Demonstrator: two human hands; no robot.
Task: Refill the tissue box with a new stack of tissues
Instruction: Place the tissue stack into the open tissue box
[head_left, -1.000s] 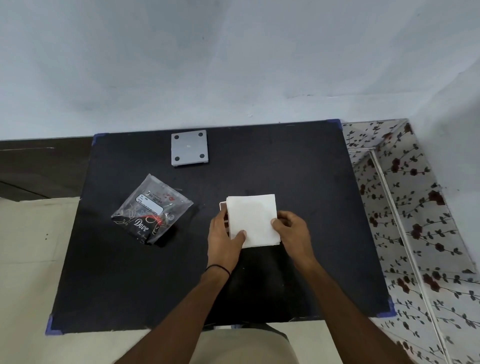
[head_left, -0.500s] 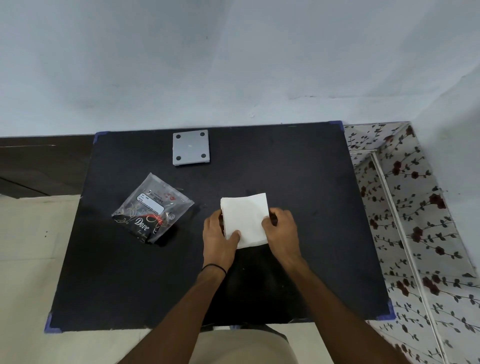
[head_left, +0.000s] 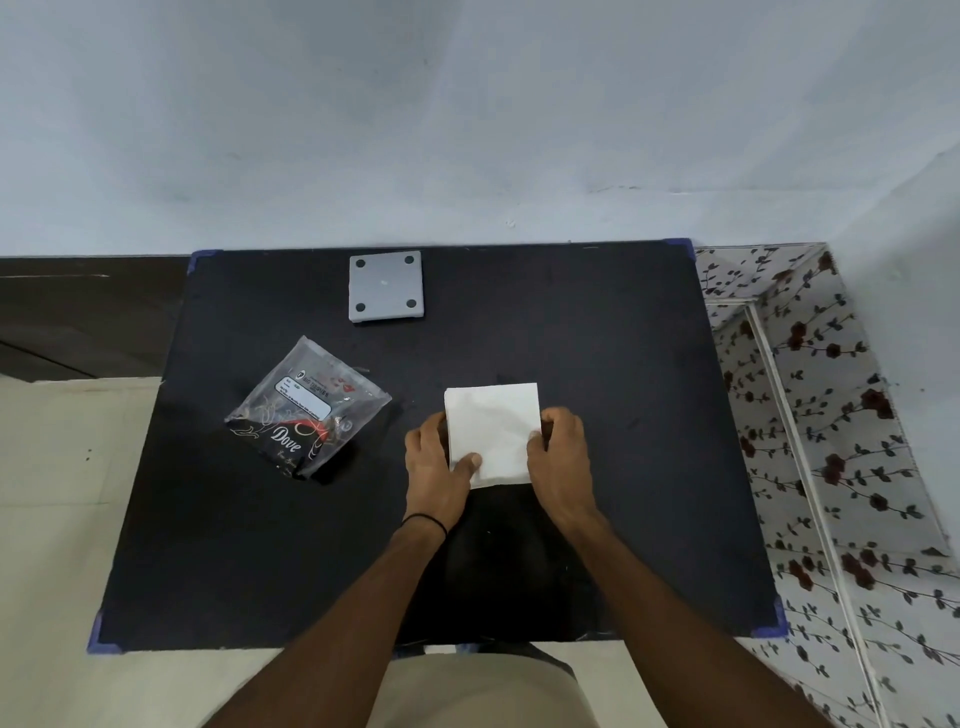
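Looking down from the head view, the person stands at a black desk (head_left: 597, 467) with both hands on a white stack of tissues (head_left: 493, 426) near its middle. The left hand (head_left: 434, 467) grips the stack's 9 o'clock edge, thumb laid over the top at the near corner; the right hand (head_left: 558, 454) clasps the 3 o'clock edge, fingertips pinching the paper. Whether the stack rests on the desk or on something beneath it cannot be told, as nothing shows under it.

At 9 o'clock from the stack, well apart, lies a torn clear wrapper (head_left: 311, 415) printed "Dove", flat and seemingly emptied. At 11 o'clock, near the far edge, sits a grey square plate (head_left: 385, 288) with four dark pads at its corners; it may be the tissue box's base or lid, though that is only a guess.

Judging from this, the tissues are unwrapped and in hand, so the loading step is under way; closing the box remains.
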